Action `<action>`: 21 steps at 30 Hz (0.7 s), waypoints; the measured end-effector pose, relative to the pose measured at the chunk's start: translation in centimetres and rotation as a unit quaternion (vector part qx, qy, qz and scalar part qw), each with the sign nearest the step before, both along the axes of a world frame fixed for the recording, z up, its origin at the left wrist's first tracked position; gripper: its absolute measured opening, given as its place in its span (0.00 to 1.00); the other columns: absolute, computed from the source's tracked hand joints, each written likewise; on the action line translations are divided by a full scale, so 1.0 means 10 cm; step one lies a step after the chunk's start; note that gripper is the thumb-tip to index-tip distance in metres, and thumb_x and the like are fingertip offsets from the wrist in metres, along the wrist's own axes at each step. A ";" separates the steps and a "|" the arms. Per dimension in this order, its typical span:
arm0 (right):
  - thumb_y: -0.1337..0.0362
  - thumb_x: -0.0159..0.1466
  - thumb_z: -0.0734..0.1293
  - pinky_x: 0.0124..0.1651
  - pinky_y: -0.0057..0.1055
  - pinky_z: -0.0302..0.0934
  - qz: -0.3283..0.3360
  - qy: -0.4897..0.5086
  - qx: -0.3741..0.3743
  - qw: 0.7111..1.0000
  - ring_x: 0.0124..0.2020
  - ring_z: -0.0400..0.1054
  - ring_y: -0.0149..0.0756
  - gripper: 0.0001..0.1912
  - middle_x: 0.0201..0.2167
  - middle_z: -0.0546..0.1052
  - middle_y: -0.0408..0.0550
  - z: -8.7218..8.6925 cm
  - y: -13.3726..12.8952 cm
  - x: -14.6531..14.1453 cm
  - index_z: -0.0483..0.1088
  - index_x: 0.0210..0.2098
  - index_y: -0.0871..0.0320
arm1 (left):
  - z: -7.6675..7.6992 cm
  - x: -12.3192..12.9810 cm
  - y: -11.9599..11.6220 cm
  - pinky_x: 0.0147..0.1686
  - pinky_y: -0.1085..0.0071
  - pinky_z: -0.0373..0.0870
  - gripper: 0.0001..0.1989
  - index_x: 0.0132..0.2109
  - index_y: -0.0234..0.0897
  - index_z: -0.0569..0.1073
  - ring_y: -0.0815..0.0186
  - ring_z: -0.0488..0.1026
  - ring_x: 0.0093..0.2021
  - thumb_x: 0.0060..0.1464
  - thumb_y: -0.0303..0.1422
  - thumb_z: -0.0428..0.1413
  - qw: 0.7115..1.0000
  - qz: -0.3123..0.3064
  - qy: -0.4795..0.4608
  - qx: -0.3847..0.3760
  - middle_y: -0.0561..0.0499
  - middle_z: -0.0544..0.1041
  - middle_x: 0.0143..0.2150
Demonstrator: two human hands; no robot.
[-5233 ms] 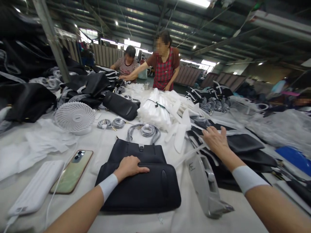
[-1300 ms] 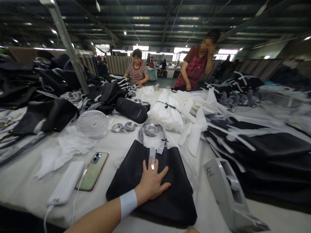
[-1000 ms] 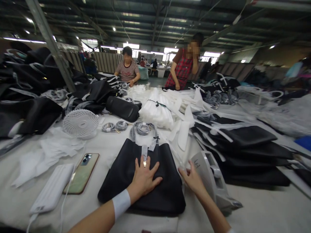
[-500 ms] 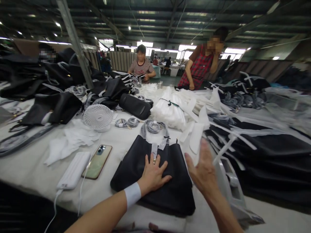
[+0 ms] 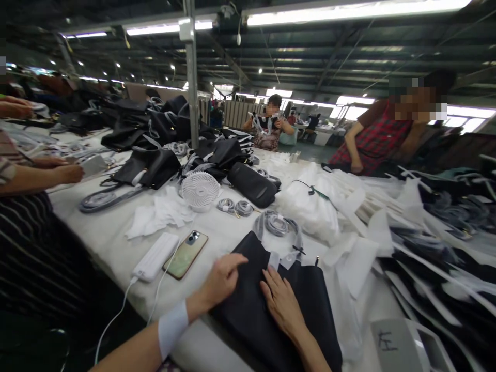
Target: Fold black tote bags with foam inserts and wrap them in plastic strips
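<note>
From far, I see the black bag (image 5: 315, 299) in the lower centre of the frame. The right hand (image 5: 284, 301) lies flat upon it, fingers extended. The left hand (image 5: 221, 279) is half curled over its left side; whether it pinches something, I cannot tell. 2 strap coils (image 5: 244, 208) lie mid-frame.

Tube lights (image 5: 358, 12) glare above me under a dim roof (image 5: 333, 58); my right hand (image 5: 282, 299) is softly lit, edges stretched, blurred.

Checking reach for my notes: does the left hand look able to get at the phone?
Probably yes: the phone lies close to the left hand, and nothing visible stands between them.
</note>
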State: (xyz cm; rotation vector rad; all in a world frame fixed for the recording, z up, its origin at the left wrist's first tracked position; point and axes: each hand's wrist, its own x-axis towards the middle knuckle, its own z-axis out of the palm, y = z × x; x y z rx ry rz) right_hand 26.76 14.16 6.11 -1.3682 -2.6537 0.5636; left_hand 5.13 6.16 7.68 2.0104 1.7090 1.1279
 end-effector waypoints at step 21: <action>0.50 0.71 0.48 0.69 0.45 0.43 0.006 -0.010 0.058 0.998 0.69 0.48 0.39 0.30 0.67 0.57 0.49 -0.06 -0.01 -0.04 0.60 0.65 0.59 | 0.19 -1.09 0.44 0.26 0.74 0.59 0.08 0.17 0.37 0.65 0.69 0.64 0.22 0.37 0.27 0.56 0.983 -0.119 -0.043 -0.132 0.58 0.63 0.16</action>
